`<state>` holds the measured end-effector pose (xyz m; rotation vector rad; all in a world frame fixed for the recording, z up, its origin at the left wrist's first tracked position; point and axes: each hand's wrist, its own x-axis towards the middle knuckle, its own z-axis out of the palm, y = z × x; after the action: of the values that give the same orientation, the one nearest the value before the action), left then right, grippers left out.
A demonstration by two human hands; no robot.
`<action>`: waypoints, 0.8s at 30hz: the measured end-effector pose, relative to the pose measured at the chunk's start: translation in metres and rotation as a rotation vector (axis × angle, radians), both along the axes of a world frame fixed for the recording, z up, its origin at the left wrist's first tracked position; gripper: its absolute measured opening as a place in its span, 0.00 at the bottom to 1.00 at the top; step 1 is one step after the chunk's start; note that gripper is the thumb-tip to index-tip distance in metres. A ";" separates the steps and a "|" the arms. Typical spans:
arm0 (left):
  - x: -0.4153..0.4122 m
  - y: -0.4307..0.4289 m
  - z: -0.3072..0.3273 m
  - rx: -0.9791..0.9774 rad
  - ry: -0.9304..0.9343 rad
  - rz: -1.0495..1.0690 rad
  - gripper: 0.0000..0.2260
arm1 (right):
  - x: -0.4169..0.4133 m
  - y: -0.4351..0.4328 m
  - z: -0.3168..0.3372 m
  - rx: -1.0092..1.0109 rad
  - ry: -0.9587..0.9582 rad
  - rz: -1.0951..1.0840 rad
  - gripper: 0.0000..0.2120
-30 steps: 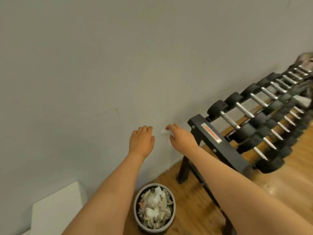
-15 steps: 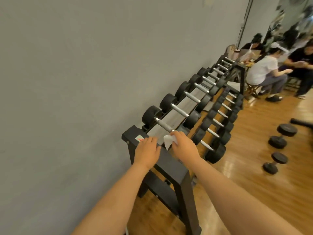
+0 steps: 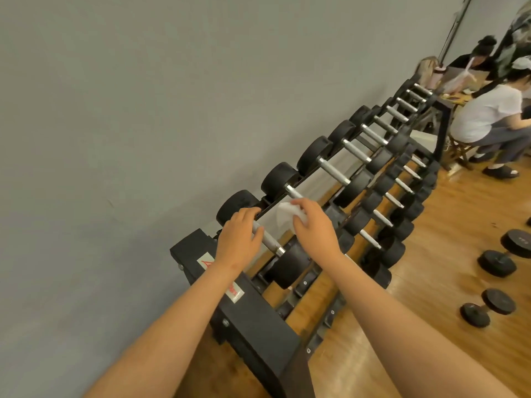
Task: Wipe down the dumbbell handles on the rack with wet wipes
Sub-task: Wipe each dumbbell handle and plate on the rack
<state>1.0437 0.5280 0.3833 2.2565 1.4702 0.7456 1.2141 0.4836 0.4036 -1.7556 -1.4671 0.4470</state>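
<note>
Gripping the nearest dumbbell handle [image 3: 270, 241], the left hand [image 3: 240, 239] curls round its wall-side end; the right hand [image 3: 314, 229] pinches the wet wipe [image 3: 286, 215] just beside, handle at its seven o'clock (axis running ten to four).

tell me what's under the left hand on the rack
The left hand grips the nearest dumbbell's steel handle, whose near end shows bare. The stretch beneath the palm is covered. The wipe is in the right hand.
</note>
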 end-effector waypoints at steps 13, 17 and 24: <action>0.119 0.038 0.010 -0.337 -0.619 0.274 0.16 | 0.093 0.102 -0.016 -0.089 0.564 0.553 0.12; 0.167 0.049 0.023 -0.253 -0.696 0.474 0.05 | 0.139 0.126 -0.005 -0.130 0.592 0.636 0.11; 0.181 0.042 0.034 -0.311 -0.849 0.488 0.11 | 0.172 0.149 0.018 -0.189 0.753 0.588 0.11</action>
<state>1.2244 0.5701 0.4175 1.1021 1.5203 1.2919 1.3862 0.6321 0.4217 -1.0415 -1.3578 1.4123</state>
